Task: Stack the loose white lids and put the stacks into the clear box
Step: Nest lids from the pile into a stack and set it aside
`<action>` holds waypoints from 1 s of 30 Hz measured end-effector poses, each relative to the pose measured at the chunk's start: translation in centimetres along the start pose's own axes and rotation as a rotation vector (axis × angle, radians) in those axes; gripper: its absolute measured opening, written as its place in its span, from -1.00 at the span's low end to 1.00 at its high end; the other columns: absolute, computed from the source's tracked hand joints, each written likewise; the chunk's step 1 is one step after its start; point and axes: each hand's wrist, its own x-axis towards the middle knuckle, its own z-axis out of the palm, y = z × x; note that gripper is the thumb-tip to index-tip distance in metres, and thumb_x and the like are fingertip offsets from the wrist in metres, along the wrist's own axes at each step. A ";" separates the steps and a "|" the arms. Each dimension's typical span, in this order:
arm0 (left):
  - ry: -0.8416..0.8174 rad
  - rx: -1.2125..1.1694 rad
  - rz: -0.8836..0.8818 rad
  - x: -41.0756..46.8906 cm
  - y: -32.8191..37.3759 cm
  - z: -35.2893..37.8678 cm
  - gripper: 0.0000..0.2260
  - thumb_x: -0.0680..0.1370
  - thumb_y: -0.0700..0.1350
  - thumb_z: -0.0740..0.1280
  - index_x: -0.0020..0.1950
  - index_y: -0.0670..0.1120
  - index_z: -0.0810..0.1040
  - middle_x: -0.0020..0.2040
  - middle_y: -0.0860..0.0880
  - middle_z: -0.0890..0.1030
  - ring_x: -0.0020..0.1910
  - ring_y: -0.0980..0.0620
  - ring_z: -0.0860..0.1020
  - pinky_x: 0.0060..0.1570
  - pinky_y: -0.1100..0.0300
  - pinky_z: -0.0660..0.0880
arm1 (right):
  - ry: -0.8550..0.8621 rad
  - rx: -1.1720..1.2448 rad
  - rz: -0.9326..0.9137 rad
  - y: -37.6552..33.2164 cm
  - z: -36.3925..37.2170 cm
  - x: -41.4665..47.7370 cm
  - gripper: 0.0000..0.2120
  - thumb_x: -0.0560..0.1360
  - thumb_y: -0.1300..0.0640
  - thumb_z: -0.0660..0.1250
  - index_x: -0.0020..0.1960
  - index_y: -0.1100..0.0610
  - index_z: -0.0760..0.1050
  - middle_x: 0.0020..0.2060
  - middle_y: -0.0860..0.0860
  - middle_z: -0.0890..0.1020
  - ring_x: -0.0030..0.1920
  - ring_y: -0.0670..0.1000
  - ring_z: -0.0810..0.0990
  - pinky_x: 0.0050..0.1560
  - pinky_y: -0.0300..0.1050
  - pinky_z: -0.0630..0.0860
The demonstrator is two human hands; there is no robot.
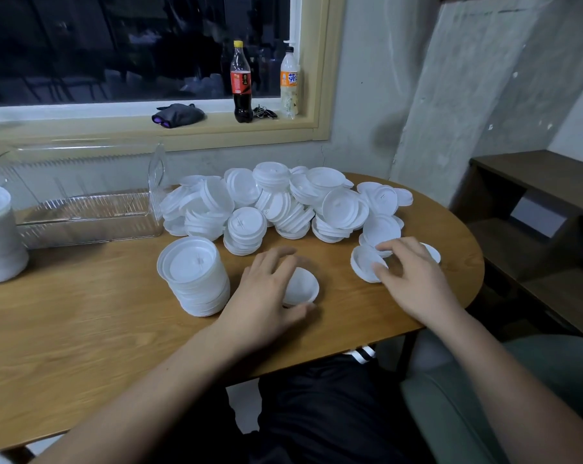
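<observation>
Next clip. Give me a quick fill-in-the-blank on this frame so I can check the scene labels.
1. The clear box stands to the ____ of the pile of loose lids.
2. The cola bottle on the windowsill has a ____ cap.
3. The neat stack stands to the ____ of the left hand, which holds a single lid.
4. The right hand touches lids at the pile's ____ end.

Missing words: left; yellow; left; right.
</observation>
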 end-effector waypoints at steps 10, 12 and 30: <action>-0.120 -0.032 -0.154 0.9 -0.4 0.9 -0.23 0.52 0.22 0.54 0.63 0.13 0.25 0.56 0.12 0.42 0.48 -0.02 0.45 0.45 -0.11 0.45 | -0.095 -0.148 -0.248 0.5 2.1 -1.1 -0.95 0.66 0.03 0.41 0.09 -0.07 0.64 0.03 -0.23 0.61 0.12 -0.08 0.56 0.27 0.08 0.46; -0.131 -0.094 -0.179 1.0 -0.5 0.7 -0.15 0.46 0.22 0.61 0.64 0.13 0.26 0.56 0.11 0.42 0.50 0.01 0.45 0.46 -0.05 0.46 | -0.077 -0.119 -0.250 0.0 2.1 -1.3 -0.95 0.67 0.04 0.39 0.09 -0.07 0.64 -0.01 -0.24 0.61 0.08 -0.12 0.56 0.25 0.10 0.46; 0.200 -0.059 -0.085 -0.5 2.8 -13.7 -0.09 0.38 0.03 0.70 0.63 0.22 0.30 0.38 0.20 0.46 0.27 0.42 0.35 0.12 0.67 0.24 | 0.006 0.197 -0.417 -12.5 -0.3 -0.5 -0.88 0.70 0.05 0.37 0.17 -0.06 0.68 0.03 -0.23 0.69 0.15 -0.17 0.61 0.24 -0.27 0.43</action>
